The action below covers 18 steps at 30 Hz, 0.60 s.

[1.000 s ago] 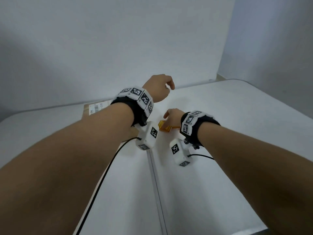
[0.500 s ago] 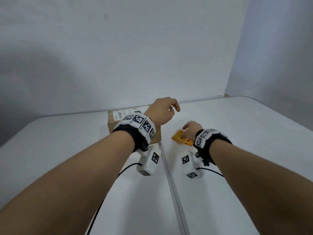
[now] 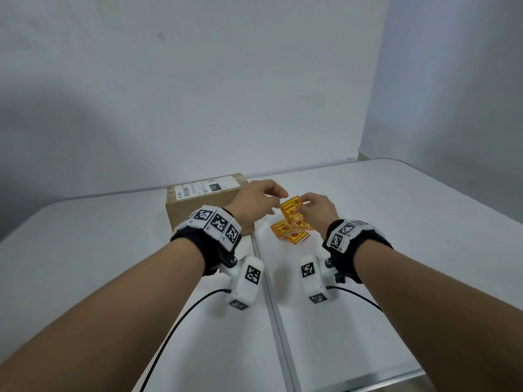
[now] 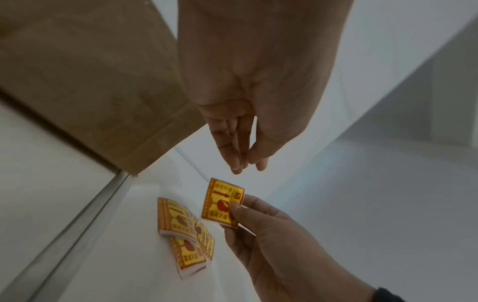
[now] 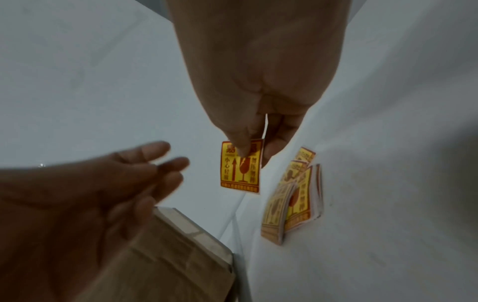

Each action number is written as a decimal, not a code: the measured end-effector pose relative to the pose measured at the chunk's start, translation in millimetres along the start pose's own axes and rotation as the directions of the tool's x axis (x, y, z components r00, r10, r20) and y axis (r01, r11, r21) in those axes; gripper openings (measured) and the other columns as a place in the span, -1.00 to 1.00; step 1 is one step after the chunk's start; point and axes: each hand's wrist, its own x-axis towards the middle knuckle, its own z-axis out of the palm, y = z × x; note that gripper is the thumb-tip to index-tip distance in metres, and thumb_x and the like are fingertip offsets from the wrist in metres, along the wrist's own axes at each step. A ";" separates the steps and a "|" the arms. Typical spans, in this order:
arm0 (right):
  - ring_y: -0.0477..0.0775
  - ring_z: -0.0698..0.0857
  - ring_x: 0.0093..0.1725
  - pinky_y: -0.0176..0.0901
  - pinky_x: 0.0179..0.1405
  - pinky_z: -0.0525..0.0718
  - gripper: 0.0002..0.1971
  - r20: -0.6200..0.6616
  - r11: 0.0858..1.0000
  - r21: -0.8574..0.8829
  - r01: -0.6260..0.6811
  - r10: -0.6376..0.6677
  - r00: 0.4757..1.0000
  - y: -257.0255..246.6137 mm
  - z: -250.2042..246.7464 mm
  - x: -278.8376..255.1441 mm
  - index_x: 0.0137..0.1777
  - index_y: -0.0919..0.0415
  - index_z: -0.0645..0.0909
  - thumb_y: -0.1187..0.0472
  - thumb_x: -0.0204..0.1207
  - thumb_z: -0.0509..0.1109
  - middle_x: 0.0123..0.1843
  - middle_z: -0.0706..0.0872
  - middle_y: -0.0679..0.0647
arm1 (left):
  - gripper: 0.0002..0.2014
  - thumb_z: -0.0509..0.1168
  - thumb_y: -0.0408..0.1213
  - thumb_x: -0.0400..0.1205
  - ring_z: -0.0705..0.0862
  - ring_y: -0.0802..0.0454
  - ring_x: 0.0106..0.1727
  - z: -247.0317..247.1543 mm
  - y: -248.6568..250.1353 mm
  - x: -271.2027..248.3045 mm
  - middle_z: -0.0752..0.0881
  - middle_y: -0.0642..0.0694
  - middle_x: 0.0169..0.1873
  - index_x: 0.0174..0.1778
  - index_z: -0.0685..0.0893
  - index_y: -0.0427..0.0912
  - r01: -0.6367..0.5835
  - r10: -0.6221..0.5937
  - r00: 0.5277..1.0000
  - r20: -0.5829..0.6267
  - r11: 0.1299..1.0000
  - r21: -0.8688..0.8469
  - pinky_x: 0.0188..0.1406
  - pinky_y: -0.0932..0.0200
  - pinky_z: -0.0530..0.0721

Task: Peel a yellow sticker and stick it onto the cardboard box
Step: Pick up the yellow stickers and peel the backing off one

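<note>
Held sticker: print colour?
Red print on the yellow sticker; right wrist view shows it best.

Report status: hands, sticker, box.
Right hand pinching one yellow sticker, lifted. Left hand open, reaching in, not touching. Cardboard box bare, unobstructed.

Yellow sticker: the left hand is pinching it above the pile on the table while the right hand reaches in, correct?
Hands are swapped. The right hand pinches the yellow sticker above the pile of stickers; the left hand, holding nothing, reaches in. The right wrist view shows it.
</note>
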 end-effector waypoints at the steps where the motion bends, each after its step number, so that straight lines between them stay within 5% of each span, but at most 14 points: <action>1: 0.16 0.69 -0.26 -0.20 -0.40 0.61 -0.85 0.008 1.000 0.024 0.013 -0.013 1.000 -1.6 -1.0 -1.7 -0.04 0.11 0.66 0.36 0.52 0.33 0.03 0.81 0.28 | -0.78 0.25 -0.50 0.57 0.71 0.02 0.05 0.5 -3.6 -2.3 0.74 -0.13 0.13 0.02 0.70 -0.18 0.033 -0.032 0.999 0.004 0.999 -0.037 -0.02 0.22 0.73; 4: 0.10 0.70 -0.23 -0.13 -0.25 0.67 -0.82 0.042 0.994 0.094 0.053 -0.057 0.998 -7.1 -2.8 -8.0 -0.05 0.09 0.68 0.38 0.52 0.35 -0.06 0.81 0.21 | -0.74 0.25 -0.50 0.58 0.69 0.02 0.01 2.3 -13.3 -8.5 0.69 -0.20 0.19 0.16 0.66 -0.24 0.098 -0.100 0.995 -0.018 0.991 -0.094 -0.14 0.29 0.71; 7: -0.02 0.68 -0.31 -0.26 -0.30 0.62 -0.82 0.129 0.988 0.138 0.066 -0.084 0.988 -12.3 -2.7 -14.9 0.01 0.10 0.68 0.38 0.52 0.40 -0.09 0.77 0.15 | -0.68 0.28 -0.40 0.62 0.72 -0.01 -0.16 4.3 -18.2 -17.0 0.65 -0.15 0.22 0.31 0.57 -0.24 0.125 -0.134 0.990 -0.049 0.981 -0.150 -0.37 0.30 0.68; 11: 0.14 0.75 -0.10 -0.01 -0.08 0.70 -0.81 0.242 0.986 0.139 0.091 -0.123 0.963 -16.6 3.6 -24.0 0.05 0.09 0.69 0.34 0.50 0.42 -0.05 0.77 0.14 | -0.84 0.33 -0.33 0.62 0.71 0.14 -0.45 -0.4 -22.0 -29.8 0.77 -0.12 -0.17 0.09 0.67 -0.26 0.180 -0.182 0.983 -0.002 0.971 -0.160 -0.59 0.32 0.50; 14: 0.16 0.74 -0.14 0.10 0.03 0.73 -0.83 0.256 0.960 0.274 0.051 -0.124 0.959 -19.4 9.2 -33.6 0.09 0.15 0.68 0.33 0.54 0.41 -0.09 0.76 0.17 | -0.85 0.34 -0.30 0.62 0.67 0.25 -0.54 -5.0 -27.1 -37.2 0.75 -0.07 -0.31 0.04 0.71 -0.26 0.218 -0.228 0.974 -0.019 0.950 -0.222 -0.60 0.40 0.47; 18: -0.05 0.70 -0.35 -0.22 -0.31 0.63 -0.75 0.278 0.897 0.437 -0.060 -0.072 0.958 -22.0 18.5 -44.0 0.20 0.39 0.64 0.29 0.57 0.40 -0.18 0.74 0.18 | -0.91 0.34 -0.31 0.62 0.64 0.28 -0.60 -10.8 -34.4 -48.4 0.76 -0.10 -0.27 -0.01 0.69 -0.21 0.241 -0.313 0.945 -0.097 0.863 -0.443 -0.69 0.45 0.42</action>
